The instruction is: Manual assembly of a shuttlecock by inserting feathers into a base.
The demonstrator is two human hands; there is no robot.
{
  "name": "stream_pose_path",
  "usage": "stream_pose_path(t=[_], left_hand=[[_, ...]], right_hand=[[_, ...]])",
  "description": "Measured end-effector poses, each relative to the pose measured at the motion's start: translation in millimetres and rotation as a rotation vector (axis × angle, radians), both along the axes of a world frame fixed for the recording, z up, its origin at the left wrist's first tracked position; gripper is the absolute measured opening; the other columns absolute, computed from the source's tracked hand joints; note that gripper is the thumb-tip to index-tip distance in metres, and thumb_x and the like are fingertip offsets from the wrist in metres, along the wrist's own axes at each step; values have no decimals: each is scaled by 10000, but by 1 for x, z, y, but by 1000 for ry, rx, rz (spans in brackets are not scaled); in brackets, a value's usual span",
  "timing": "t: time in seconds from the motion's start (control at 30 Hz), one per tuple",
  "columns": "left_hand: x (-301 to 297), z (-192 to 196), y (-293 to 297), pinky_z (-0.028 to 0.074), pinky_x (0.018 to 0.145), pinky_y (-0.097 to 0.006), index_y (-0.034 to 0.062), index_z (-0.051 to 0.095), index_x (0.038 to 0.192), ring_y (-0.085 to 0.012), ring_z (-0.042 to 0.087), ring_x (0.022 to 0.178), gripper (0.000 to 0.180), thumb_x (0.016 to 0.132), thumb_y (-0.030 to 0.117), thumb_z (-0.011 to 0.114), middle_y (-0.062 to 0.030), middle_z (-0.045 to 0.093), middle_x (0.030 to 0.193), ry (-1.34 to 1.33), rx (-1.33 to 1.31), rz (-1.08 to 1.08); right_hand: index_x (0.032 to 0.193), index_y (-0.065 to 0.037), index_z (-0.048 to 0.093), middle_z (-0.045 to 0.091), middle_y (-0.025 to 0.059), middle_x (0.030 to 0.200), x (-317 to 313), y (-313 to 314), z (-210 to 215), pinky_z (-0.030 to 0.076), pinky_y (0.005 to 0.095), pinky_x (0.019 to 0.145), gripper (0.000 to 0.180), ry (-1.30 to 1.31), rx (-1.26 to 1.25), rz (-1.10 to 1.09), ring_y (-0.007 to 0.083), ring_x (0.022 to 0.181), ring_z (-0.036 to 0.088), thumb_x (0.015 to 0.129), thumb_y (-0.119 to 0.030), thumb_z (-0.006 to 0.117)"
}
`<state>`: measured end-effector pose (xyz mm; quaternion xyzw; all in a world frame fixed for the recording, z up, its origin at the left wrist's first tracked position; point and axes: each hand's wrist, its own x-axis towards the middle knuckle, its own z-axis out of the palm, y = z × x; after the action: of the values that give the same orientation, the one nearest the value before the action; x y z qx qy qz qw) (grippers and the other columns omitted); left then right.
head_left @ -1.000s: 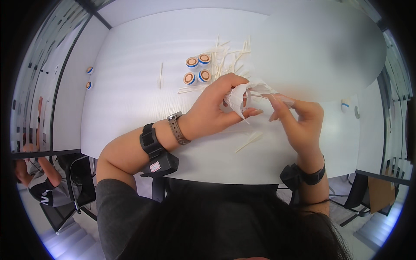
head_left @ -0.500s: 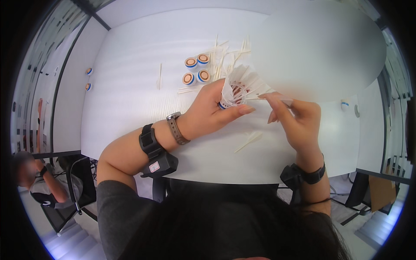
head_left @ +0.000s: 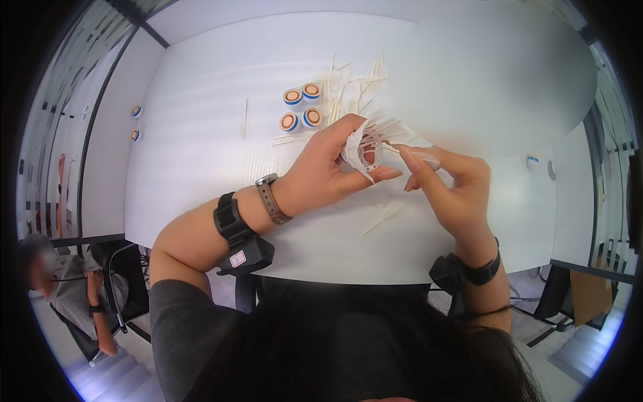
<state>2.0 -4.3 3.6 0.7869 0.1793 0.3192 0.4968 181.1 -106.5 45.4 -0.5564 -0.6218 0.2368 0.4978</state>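
Nearest the middle of it all, above the counter, sits a crinkled, cup-shaped piece of thin white plastic, its mouth turned rightward and slender pale strips showing inside. The person's left hand curls around it, fingers behind and thumb in front, a grip that I'd say steadies the soft walls without crushing the opening. The right hand is drawn to a narrow pinch at that mouth, thumb and fingertip closed on a thin pale stick; facing the opening this way probably gives the fingertips a straight reach. A loose piece of clear film shows by its fingers.

Just beyond, four small round tubs with orange-brown tops and blue bands stand in a tight square, perhaps grouped to save room. Beside them, a loose heap of pale sticks and clear wrappers lies within easy reach. Nearer the person rests one pale stick with a clear, flared wrapper; a lone straight pale stick lies off to the left, well apart.
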Motion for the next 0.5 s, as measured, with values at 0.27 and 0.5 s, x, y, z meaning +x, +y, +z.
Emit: stream_pose_path(t=[0.27,0.5], left_hand=[[2,-5,5,439,724,-299,67,545,1110,-172,549,829,459,745,109,819,-70,564,942,-85,267,-35],[3,-10,6,438,724,-307,63,544,1101,-185,549,839,447,751,127,815,-74,562,939,-135,271,-59]], right_hand=[[842,1,716,628,41,640,4,1,-5,383,226,515,64,50,-32,-21,84,547,509,827,-57,691],[841,1,713,619,55,643,-3,1,-3,386,243,499,66,-36,-3,-20,108,539,510,801,-49,699]])
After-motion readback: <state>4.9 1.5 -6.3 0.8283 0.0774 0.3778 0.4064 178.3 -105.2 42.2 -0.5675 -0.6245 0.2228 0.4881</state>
